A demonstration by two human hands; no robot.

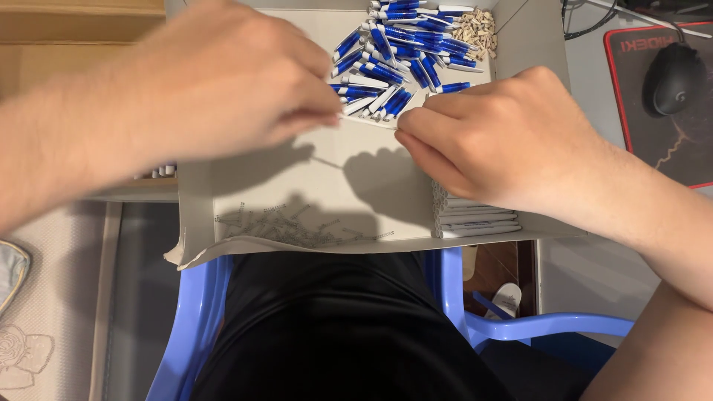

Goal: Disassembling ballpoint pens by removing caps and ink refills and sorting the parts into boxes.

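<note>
**Pen assy: in progress**

L to R: springs (297,223) loose, near-left of tray (197,215). Left hand (215,82) and right hand (505,134) pinch one white pen part (369,119) at tray centre. Blue/white pen pile (401,52) far; white barrels (475,219) stacked near-right. Many pcs appear unassembled.

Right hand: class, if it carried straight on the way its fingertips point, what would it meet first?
Probably the left hand's fingertips: the right hand points left along the thin white piece both pinch.

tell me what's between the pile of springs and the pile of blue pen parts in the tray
In the head view, bare grey tray floor with the hands' shadows lies between the springs and the blue pen parts; both hands hold a thin white piece above it.
</note>
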